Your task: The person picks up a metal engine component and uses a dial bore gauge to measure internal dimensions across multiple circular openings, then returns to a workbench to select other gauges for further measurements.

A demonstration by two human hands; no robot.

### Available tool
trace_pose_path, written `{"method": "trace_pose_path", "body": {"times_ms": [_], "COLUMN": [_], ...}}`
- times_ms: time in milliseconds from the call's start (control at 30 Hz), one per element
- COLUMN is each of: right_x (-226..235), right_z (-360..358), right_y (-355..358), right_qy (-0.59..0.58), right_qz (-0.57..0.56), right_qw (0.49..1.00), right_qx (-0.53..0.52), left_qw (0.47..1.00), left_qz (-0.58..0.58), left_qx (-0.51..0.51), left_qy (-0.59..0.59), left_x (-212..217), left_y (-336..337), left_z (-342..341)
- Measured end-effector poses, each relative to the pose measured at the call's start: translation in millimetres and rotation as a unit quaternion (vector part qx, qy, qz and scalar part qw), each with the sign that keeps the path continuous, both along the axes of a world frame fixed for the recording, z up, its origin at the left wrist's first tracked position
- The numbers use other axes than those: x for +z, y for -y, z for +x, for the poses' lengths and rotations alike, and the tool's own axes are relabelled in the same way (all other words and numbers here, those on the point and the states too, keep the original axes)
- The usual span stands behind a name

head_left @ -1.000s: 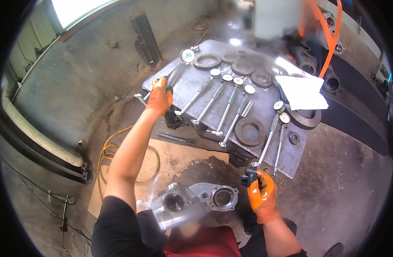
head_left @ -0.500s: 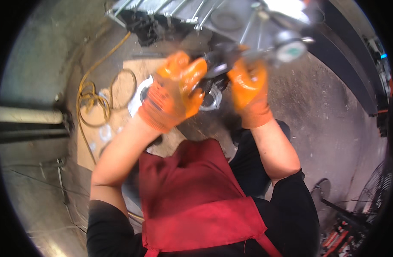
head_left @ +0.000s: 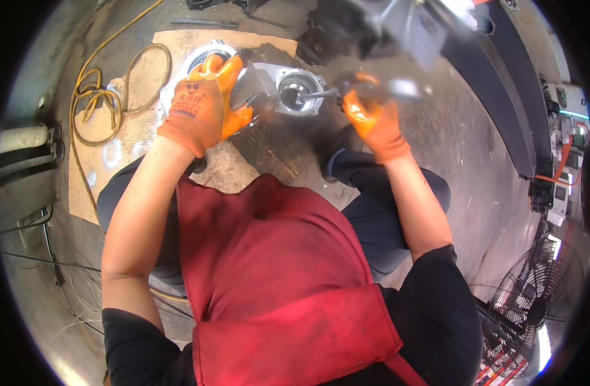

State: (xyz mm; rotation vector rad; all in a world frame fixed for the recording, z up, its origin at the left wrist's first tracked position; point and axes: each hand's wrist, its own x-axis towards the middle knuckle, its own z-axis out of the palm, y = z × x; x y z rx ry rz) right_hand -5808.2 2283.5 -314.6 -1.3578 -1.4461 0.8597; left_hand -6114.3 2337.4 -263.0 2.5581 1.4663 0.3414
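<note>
My left hand (head_left: 201, 106), in an orange glove, grips the left part of a silver metal housing (head_left: 261, 68), fingers over a round opening and thumb low. A dark, shiny piece (head_left: 261, 104) sits by that thumb; whether the hand holds it too is unclear. My right hand (head_left: 372, 119), also gloved in orange, is closed around a tool whose thin metal shaft (head_left: 320, 94) points left. Its tip reaches the round bore (head_left: 295, 93) at the housing's right end. Motion blur hides the tool's handle and exact kind.
Cardboard (head_left: 92, 170) lies under the housing, with a coiled yellow hose (head_left: 124, 106) to its left. A blurred metal assembly (head_left: 404, 29) hangs at the top. A long tool (head_left: 205, 23) lies on the far floor. At lower right stands a black fan (head_left: 536, 309).
My hands have moved apart, the left coming down onto the housing. The tool in my right hand now reaches the bore. The view has shifted, showing more of the housing and fan.
</note>
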Motion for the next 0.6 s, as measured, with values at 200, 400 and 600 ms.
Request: {"method": "trace_pose_path", "body": {"times_ms": [200, 400, 600], "right_x": [-55.5, -59.8, -92.5], "right_z": [-3.5, -28.4, -12.3], "right_y": [-28.5, -15.5, -19.4], "right_qy": [0.290, 0.318, 0.187], "right_qz": [0.206, 0.191, 0.085], "right_qw": [0.934, 0.927, 0.978], "right_qx": [0.022, -0.052, -0.034], "left_qw": [1.000, 0.994, 0.998], "left_qz": [0.027, 0.078, 0.007], "left_qx": [0.005, -0.037, -0.011], "left_qy": [-0.006, 0.065, 0.061], "left_x": [-6.5, -16.2, 9.8], "left_y": [1.0, -3.2, 6.1], "left_z": [0.1, -4.0, 5.3]}}
